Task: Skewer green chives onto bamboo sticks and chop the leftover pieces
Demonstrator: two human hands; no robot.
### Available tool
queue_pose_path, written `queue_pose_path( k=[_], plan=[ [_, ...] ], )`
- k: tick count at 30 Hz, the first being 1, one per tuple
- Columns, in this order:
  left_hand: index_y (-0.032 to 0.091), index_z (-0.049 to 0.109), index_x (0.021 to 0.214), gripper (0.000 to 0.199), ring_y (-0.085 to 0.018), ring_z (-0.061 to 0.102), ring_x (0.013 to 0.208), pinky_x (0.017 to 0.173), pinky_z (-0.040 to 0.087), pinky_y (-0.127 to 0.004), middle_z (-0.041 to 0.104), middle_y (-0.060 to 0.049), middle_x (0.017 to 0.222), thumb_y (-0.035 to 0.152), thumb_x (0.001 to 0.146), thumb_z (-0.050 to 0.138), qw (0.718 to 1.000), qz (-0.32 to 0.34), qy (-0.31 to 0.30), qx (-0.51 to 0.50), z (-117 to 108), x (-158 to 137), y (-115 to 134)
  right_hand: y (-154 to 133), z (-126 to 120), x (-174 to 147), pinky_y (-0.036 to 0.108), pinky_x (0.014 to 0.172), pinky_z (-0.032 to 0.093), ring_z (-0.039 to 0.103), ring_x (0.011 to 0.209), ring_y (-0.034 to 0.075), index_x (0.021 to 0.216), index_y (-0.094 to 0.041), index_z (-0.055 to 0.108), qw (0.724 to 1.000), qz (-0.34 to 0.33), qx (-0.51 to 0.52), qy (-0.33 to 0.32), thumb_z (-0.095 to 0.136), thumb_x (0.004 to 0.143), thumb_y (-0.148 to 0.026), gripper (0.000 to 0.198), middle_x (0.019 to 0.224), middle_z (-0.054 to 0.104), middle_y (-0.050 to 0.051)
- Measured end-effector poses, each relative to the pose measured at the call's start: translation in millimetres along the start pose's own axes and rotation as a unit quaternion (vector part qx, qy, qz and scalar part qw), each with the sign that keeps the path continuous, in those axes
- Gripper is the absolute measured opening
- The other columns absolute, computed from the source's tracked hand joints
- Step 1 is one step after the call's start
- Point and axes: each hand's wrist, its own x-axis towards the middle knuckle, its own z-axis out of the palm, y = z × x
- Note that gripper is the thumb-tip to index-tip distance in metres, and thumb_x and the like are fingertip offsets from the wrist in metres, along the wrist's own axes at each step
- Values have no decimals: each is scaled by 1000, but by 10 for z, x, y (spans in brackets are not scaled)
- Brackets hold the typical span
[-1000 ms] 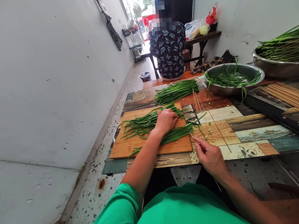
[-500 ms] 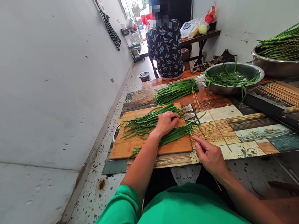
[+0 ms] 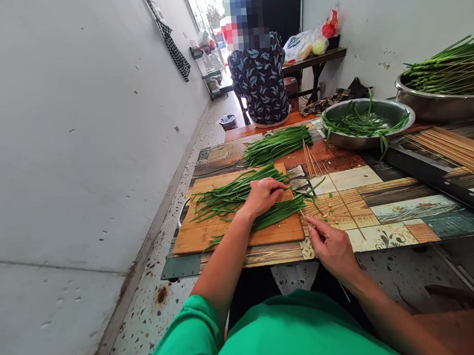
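My right hand (image 3: 336, 249) is closed around a thin wooden skewer (image 3: 303, 214), which slants up toward the garlic chives and sticks out below the hand. Over the wooden cutting board (image 3: 190, 237), my left hand (image 3: 262, 196) pinches at the cut ends of the garlic chives (image 3: 225, 192), close to the skewer's upper end. Its fingertips partly hide what they grip. A second bunch of chives (image 3: 276, 214) lies on the board just below that hand. More chives (image 3: 277, 145) form a bundle behind the board.
Several loose skewers (image 3: 310, 159) lie right of the board. A big knife (image 3: 438, 181) rests beside a skewer pile (image 3: 460, 149). Steel bowls of greens (image 3: 369, 141) and skewered green stalks (image 3: 440, 108) stand at the right. A person (image 3: 259, 83) sits beyond the table, back turned.
Both hands keep nearly the same position and grip. The view has shifted very slightly.
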Motion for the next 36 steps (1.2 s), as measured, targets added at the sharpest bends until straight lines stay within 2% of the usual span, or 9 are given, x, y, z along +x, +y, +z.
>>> queue_pose_path(
  k=[4,5,8,10,15,20,24,28,36],
  plan=[
    [22,74,98,22,-14,64,91,86,45,-25,73,-3,98,21,87,56,992,76,-93,-24,-65,-32,49,-14,5,5,29,72,58,71,74,20,108,-15,70,1000,7,2,8,46,88,-28,34,92,74,8],
    [22,74,98,22,-14,64,91,86,44,-25,72,-3,98,21,88,54,992,79,-99,-15,-83,-32,54,-19,4,7,29,71,58,71,73,20,109,-16,70,1000,9,2,8,46,88,-29,34,92,74,8],
    [21,75,94,23,-18,63,93,88,42,-32,72,-6,94,22,89,52,997,2,-21,79,-110,-1,35,-25,1,12,29,70,58,71,72,20,108,-15,70,1000,8,0,8,45,88,-29,35,92,74,9],
    [20,75,90,20,-23,61,96,89,40,-37,70,-8,92,23,88,55,988,-44,18,150,-97,34,9,-19,1,12,29,71,58,71,73,20,107,-14,71,1000,6,-2,8,45,87,-29,35,92,74,10],
    [19,73,88,13,-28,56,103,90,37,-43,67,-10,96,25,82,63,976,-50,13,209,-11,88,2,6,9,5,29,71,58,71,75,20,108,-14,71,1000,3,-13,10,46,88,-28,35,94,74,9],
    [20,70,83,10,-24,58,99,89,36,-39,69,-6,94,21,82,60,987,-61,29,147,14,72,67,2,8,4,28,69,59,71,75,20,108,-10,70,1000,-16,-12,17,46,88,-26,35,94,74,10],
    [20,68,85,11,-21,61,92,89,37,-37,71,-3,88,20,84,57,992,-52,41,105,11,41,80,-7,3,-4,27,75,58,71,83,20,108,-10,69,1000,-21,-3,20,46,88,-25,34,99,73,10],
    [20,70,89,12,-17,64,87,86,42,-31,73,-1,89,21,83,59,995,-76,40,43,23,30,43,2,7,-12,26,73,58,71,83,20,109,-11,69,999,-28,-4,24,46,89,-25,34,98,73,9],
    [20,73,101,22,-16,66,96,92,45,-26,74,-2,103,18,85,58,997,-74,14,7,0,18,67,-4,3,-18,26,72,58,72,78,20,109,-9,69,1000,-17,0,19,46,89,-25,34,96,73,11]
  ],
)
